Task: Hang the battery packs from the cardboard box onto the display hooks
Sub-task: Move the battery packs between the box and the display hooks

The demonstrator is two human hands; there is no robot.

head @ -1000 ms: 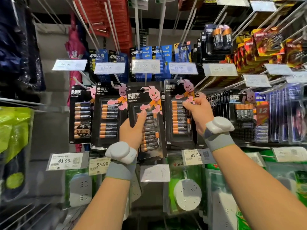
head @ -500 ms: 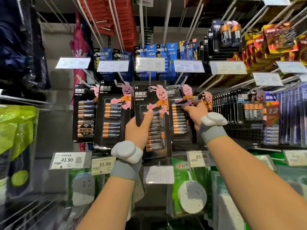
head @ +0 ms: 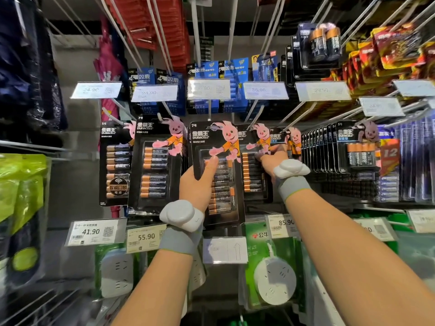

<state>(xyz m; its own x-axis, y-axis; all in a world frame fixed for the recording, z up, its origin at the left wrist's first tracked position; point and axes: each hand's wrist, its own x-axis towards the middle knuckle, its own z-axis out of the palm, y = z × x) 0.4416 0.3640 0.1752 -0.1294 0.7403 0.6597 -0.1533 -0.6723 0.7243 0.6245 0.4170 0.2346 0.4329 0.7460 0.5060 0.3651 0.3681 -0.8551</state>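
Observation:
My left hand (head: 197,182) grips a black Duracell battery pack (head: 219,165) with a pink bunny, thumb across its front, held up before the display hooks. Its hang hole sits close to a hook tip (head: 209,117); whether it is on the hook I cannot tell. My right hand (head: 270,158) reaches behind it and touches the neighbouring hung battery pack (head: 254,170); its fingers are mostly hidden. More black packs (head: 155,165) hang to the left. No cardboard box is in view.
Long metal hooks with price tags (head: 208,89) jut toward me above. A dense row of battery packs (head: 329,151) hangs to the right. Green socket packages (head: 270,267) hang below, and green bags (head: 21,184) at far left.
My left hand has lifted the held pack slightly and brought it closer to the hook. My right hand has moved down and back along the neighbouring pack.

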